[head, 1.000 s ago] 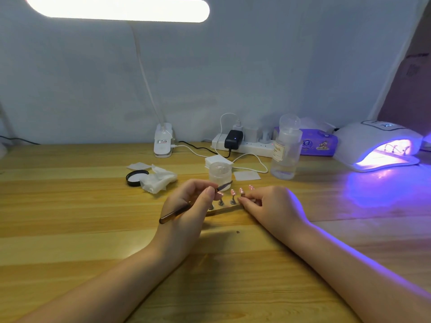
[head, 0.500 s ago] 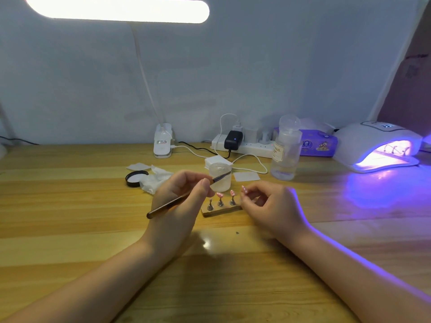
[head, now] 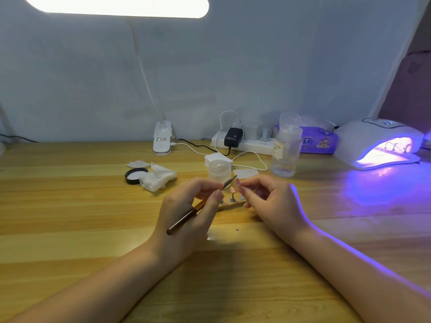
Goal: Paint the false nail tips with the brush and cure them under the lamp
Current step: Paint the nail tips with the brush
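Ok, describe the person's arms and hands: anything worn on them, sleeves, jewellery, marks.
Both forearms are bare right to the bottom edge of the picture: no sleeves show. The left hand and the right hand wear no gloves, and no rings, watch or bracelets show. A violet rim of light from the curing lamp runs along the right forearm's outer edge.

A slim dark-handled brush (head: 191,212) slants up to the right, its bristle tip beside a lifted pink false nail tip (head: 237,182) – another pink tip (head: 232,190) stands on the wooden strip holder (head: 229,205). The white curing lamp (head: 377,142) (glowing violet) sits far right on the worktop.
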Tool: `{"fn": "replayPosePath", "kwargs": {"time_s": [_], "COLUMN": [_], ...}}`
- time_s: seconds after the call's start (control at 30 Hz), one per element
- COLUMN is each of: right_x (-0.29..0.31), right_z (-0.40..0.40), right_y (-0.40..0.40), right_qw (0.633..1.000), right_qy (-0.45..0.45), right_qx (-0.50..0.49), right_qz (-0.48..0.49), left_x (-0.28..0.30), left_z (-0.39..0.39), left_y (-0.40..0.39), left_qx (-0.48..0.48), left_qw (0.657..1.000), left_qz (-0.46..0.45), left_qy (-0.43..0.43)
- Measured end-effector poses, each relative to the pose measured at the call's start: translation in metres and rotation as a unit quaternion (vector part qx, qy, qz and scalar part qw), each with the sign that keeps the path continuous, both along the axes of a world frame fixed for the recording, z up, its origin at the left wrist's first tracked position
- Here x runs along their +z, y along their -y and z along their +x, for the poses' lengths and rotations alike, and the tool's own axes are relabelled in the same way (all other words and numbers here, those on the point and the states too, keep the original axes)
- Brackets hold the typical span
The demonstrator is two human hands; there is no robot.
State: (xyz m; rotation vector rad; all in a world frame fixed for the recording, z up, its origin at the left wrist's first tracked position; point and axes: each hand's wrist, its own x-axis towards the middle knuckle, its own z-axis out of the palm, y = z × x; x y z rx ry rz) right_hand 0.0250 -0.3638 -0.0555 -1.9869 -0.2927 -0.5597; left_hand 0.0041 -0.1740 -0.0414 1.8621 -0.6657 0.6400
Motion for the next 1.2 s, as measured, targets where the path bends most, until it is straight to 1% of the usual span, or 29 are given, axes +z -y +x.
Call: {"fn": "replayPosePath", "kwargs": {"time_s": [0.13, 0.3, 0.4, 0.5, 0.6, 0.77, 0.93, 1.07, 1.2], "right_x": [-0.0006, -0.0020, -0.0010, 0.0003, 0.0016, 0.0032, 0.0027, 0.0034, 0.0041], "right_z": [0.0007, 0.0030, 0.0023, -0.0002, -0.0015, -0.0014, -0.0016, -0.0023, -0.0030], "right_y": [0.0008, 0.0006, 0.0003, -0.0006, -0.0007, -0.0022, -0.0011, -0.0021, -0.0014], "right_qw": [0.999, 0.999, 0.999, 0.999, 0.998, 0.998, 0.998, 0.995, 0.993], "right_qy": [0.022, 0.025, 0.031, 0.041, 0.048, 0.043, 0.045, 0.063, 0.073], "right_qx": [-0.006, -0.023, -0.020, -0.018, -0.027, -0.037, -0.045, -0.057, -0.062], "right_qz": [-0.023, -0.015, -0.013, -0.020, -0.029, -0.025, -0.027, -0.045, -0.063], "left_x": [0.0000, 0.0015, 0.0013, -0.0001, -0.0007, 0.0002, -0.0013, -0.0025, 0.0003], "left_z": [-0.0018, -0.0054, -0.0033, -0.0012, -0.0030, -0.0065, -0.0016, -0.0005, -0.0038], "left_y": [-0.0001, -0.0022, -0.0007, 0.0008, 0.0012, -0.0010, 0.0014, 0.0020, 0.0010], "left_qx": [-0.008, -0.049, -0.021, -0.007, -0.013, -0.039, -0.003, -0.008, -0.036], "left_qw": [1.000, 0.998, 0.999, 1.000, 0.999, 0.997, 1.000, 1.000, 0.999], "left_qz": [0.000, -0.032, -0.033, -0.022, -0.015, -0.038, -0.027, -0.009, -0.017], "left_qy": [-0.018, -0.036, -0.009, -0.019, -0.028, -0.048, -0.015, -0.009, -0.036]}}
